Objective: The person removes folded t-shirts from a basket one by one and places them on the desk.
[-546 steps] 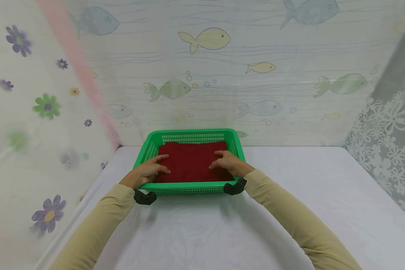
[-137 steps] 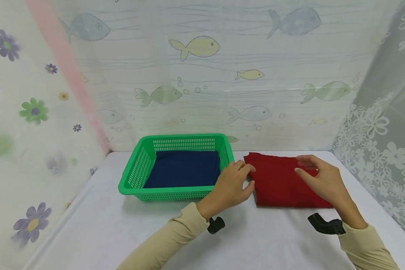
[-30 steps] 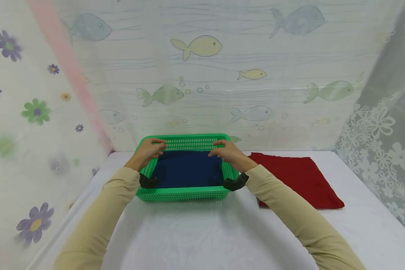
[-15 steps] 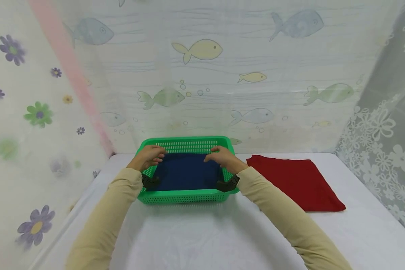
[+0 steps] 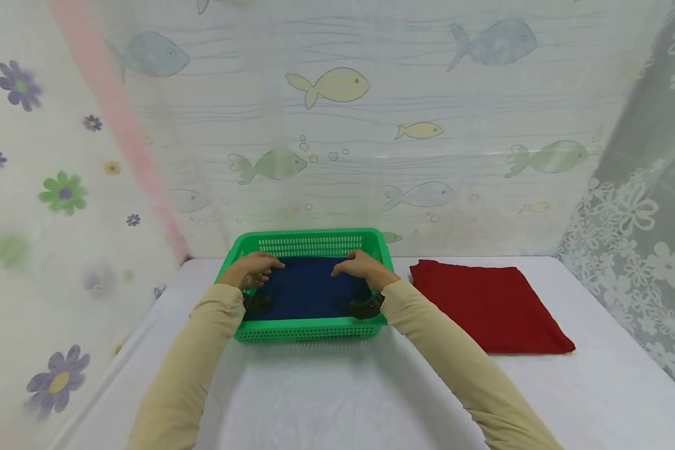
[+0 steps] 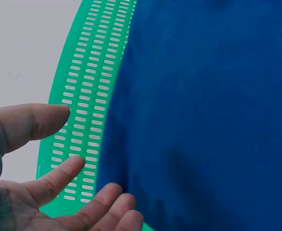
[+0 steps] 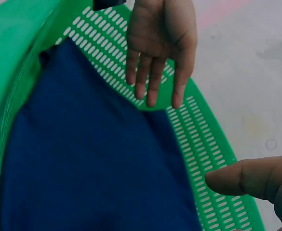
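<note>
A folded navy blue cloth point(image 5: 315, 290) lies flat in a green plastic basket point(image 5: 309, 333) with slotted walls. Over the cloth's left side is my left hand point(image 5: 250, 270), its fingers spread and holding nothing in the left wrist view. My right hand point(image 5: 364, 269) hovers over the right side, thumb and fingers apart. In the right wrist view, my right thumb point(image 7: 247, 178) points at the cloth from the side, the rest of that hand mostly out of frame. A folded red cloth point(image 5: 489, 306) rests on the table, right of the basket.
White cloth covers the table point(image 5: 315, 400). Behind it hangs a curtain point(image 5: 337, 37) printed with fish, close to the basket's back wall. A flowered curtain point(image 5: 28, 250) runs along the left, and a lace-patterned grey one point(image 5: 652, 156) along the right.
The red cloth, in the basket at first, was moved onto the table at right, uncovering the navy cloth. Both hands then came back over the basket; lately they lowered and drew slightly closer together.
</note>
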Motion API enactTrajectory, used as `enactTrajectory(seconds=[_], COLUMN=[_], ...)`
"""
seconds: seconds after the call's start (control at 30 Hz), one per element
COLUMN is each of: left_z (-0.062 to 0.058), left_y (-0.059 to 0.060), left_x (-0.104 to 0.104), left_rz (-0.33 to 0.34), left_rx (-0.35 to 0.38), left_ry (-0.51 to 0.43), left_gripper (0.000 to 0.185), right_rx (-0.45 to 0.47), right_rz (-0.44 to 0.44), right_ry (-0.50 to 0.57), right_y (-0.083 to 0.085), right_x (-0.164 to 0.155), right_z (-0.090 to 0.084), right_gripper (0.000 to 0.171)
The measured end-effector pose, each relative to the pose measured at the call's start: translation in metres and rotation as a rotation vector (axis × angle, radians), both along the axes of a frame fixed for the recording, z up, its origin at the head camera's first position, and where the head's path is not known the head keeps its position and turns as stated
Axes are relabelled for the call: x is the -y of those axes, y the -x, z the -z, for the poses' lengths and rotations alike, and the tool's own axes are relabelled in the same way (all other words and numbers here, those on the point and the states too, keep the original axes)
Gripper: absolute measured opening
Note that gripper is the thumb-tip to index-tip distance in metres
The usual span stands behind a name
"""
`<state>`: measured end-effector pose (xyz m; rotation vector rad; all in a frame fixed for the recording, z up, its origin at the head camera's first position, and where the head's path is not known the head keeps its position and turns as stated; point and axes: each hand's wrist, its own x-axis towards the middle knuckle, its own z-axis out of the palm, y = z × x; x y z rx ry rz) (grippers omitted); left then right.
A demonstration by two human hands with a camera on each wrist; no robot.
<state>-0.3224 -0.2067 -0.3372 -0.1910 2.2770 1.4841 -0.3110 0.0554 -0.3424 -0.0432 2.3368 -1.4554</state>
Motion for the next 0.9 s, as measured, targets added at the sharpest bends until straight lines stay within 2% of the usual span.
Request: enactTrajectory(seconds=[0.47,0.7,0.9], left_z=[0.015,0.015,0.018], left_y=[0.005,0.006,0.007], left_x=[0.004,0.006,0.006], left_rz=[0.037,0.085,0.080], left_rx=[0.037,0.028,0.023], left_ry=[0.058,0.196,0.226], left_gripper=[0.067,0.075,0.077], right_rx=[0.022,0.028,0.045], right_rz=[-0.016,-0.020,-0.032], right_ry=[-0.041,-0.037,-0.029], right_y=[0.002,0.005,0.008], right_x=[-0.001,-0.003,-0.004], right_z=[0.013,0.016,0.015], right_gripper=[0.077,0.076,0.076])
